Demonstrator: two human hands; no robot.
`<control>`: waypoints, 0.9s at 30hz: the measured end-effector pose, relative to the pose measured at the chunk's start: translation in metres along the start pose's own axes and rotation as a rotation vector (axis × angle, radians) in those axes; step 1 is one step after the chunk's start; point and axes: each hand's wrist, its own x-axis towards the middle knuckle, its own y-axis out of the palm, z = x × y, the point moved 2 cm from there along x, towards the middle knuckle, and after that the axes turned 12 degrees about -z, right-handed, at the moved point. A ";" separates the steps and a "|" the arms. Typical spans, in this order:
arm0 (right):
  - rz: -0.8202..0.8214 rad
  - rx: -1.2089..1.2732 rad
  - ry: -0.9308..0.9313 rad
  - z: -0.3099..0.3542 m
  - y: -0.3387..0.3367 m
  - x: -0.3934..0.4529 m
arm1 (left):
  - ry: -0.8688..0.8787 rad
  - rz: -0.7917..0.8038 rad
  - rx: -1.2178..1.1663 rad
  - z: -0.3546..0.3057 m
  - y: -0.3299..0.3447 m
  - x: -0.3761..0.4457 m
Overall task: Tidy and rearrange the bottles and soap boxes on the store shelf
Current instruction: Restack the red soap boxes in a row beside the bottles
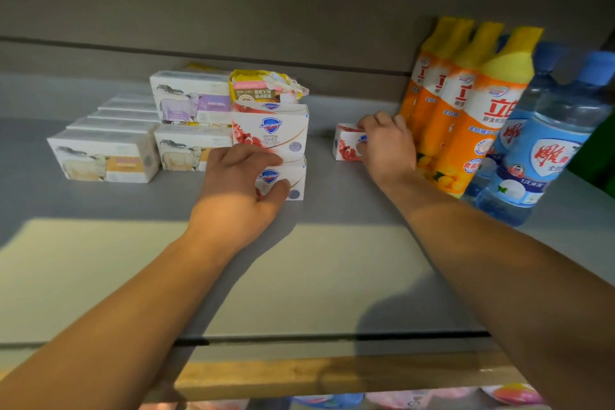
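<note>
Two white Safeguard soap boxes are stacked mid-shelf, the upper one (271,131) on the lower one (291,181). My left hand (241,186) grips the lower box, thumb on its front and fingers at the seam between the two. A third Safeguard box (346,143) lies alone to the right, and my right hand (386,143) is closed over its right end. A crumpled yellow and brown pack (263,86) tops the stack. Orange dish soap bottles (466,103) with yellow caps stand in a row just right of my right hand.
White soap boxes with a sheep picture (103,156) form rows and a stack (191,100) on the left. Blue bottles (545,143) stand at the far right. The grey shelf (316,260) has a wooden front edge, with more goods on the shelf below.
</note>
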 end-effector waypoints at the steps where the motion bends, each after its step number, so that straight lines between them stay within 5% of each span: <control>1: 0.007 -0.002 0.012 0.000 0.003 0.004 | -0.003 -0.001 -0.006 0.000 0.000 0.000; 27: 0.057 -0.038 0.170 -0.005 0.038 0.024 | -0.020 -0.038 -0.057 0.002 0.003 0.004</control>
